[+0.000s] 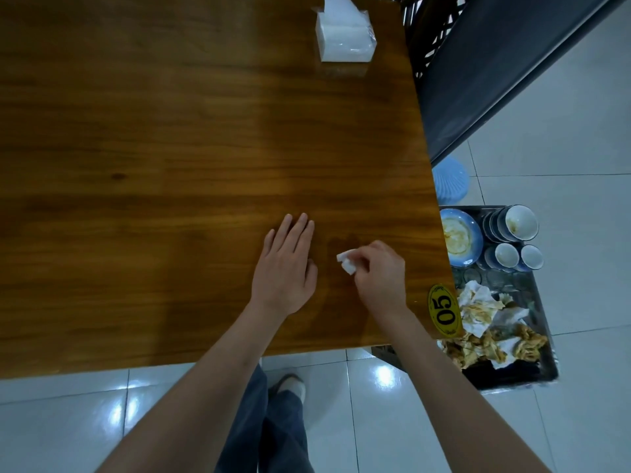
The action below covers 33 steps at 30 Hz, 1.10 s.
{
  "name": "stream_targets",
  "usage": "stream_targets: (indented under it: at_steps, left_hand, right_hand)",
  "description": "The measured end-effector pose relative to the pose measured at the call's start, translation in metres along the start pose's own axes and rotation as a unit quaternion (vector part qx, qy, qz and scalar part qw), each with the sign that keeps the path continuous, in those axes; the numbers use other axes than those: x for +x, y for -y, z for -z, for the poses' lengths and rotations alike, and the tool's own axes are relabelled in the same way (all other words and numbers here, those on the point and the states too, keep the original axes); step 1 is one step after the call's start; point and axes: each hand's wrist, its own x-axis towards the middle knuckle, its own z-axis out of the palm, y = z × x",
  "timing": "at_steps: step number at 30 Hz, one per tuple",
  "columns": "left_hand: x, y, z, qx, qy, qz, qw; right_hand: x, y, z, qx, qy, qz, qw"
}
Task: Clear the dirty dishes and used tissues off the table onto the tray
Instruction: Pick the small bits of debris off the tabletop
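Note:
My right hand (379, 273) pinches a small white tissue (346, 262) just above the wooden table (170, 165), near its right front corner. My left hand (286, 268) lies flat on the tabletop with fingers straight, a little left of the tissue. Beyond the table's right edge, lower down, a metal tray (546, 336) holds a blue plate (459, 237), stacked bowls (520, 222), small cups (507, 256) and a heap of stained used tissues (485, 322).
A clear pack of clean tissues (345, 35) stands at the table's far right edge. A yellow oval "05" tag (444, 310) marks the table corner. A light blue stool (450, 179) and a dark counter (495, 63) are to the right, over a white tiled floor.

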Motion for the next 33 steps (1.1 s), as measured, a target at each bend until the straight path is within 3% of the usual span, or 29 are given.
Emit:
stream_targets:
  at_steps: [7, 13, 18, 23, 33]
  left_hand:
    - [0.001, 0.001, -0.002, 0.001, -0.005, -0.002, 1.000]
    - [0.001, 0.000, -0.001, -0.007, -0.001, -0.004, 1.000]
    - [-0.012, 0.015, 0.016, -0.066, -0.007, 0.014, 0.998]
    - [-0.035, 0.091, 0.058, -0.026, -0.049, 0.074, 0.996]
    - [-0.036, 0.260, 0.142, 0.033, -0.064, 0.151, 0.986]
  right_hand:
    - [0.026, -0.006, 0.004, 0.023, -0.078, -0.095, 0.992]
    - [-0.002, -0.012, 0.000, -0.015, -0.039, -0.015, 0.999]
    - [-0.007, -0.004, 0.002, 0.002, -0.047, -0.080, 0.996]
    - [0.005, 0.054, -0.015, 0.045, -0.069, -0.043, 0.996]
    - [0.044, 0.228, -0.115, 0.103, 0.002, -0.002, 0.995]
